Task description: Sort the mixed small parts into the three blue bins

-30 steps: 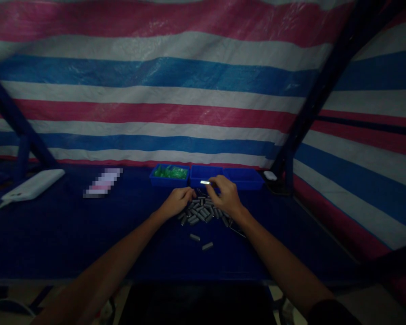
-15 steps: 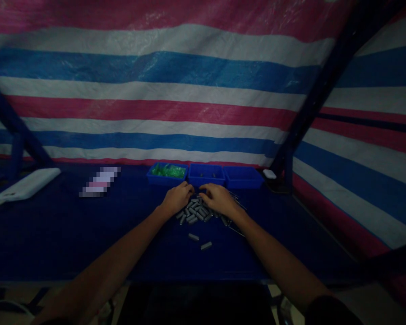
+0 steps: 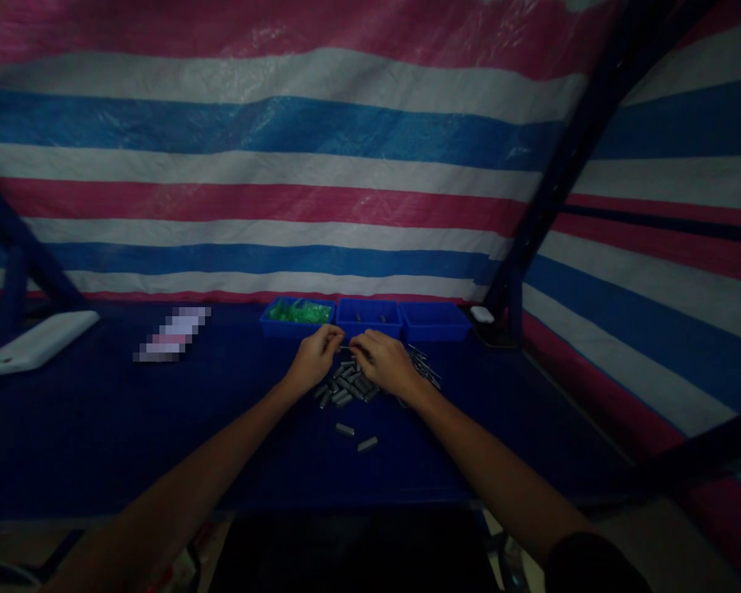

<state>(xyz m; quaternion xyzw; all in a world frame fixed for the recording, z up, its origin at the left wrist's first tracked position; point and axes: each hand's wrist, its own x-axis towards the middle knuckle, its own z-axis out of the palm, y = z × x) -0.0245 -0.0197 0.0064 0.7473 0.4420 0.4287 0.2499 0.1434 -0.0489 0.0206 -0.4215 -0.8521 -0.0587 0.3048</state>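
Observation:
Over a pile of small grey metal cylinders [image 3: 349,383], both hands are held close together. A thin metal rod [image 3: 345,347] spans the narrow gap between the fingertips. My right hand [image 3: 379,358] is closed in a pinch on the rod. My left hand [image 3: 314,356] is also closed, thumb against fingers, at the rod's other end; what sits inside its grip is hidden. More thin metal rods [image 3: 425,366] lie beside my right hand, partly covered by it. Two loose cylinders, one nearer [image 3: 367,445] and one farther [image 3: 344,430], rest in front of the pile.
Behind the hands stand three blue bins: one with green plastic [image 3: 301,311], a middle one [image 3: 369,329] with a few small pieces, and a right one [image 3: 435,323]. A white device [image 3: 37,342] and a blurred-out flat item [image 3: 173,333] lie left. A white case [image 3: 482,315] sits right.
My hands have lifted slightly from the pile and come together, and the thin rod now shows between them. The whole view has shifted a little, moving the scene left.

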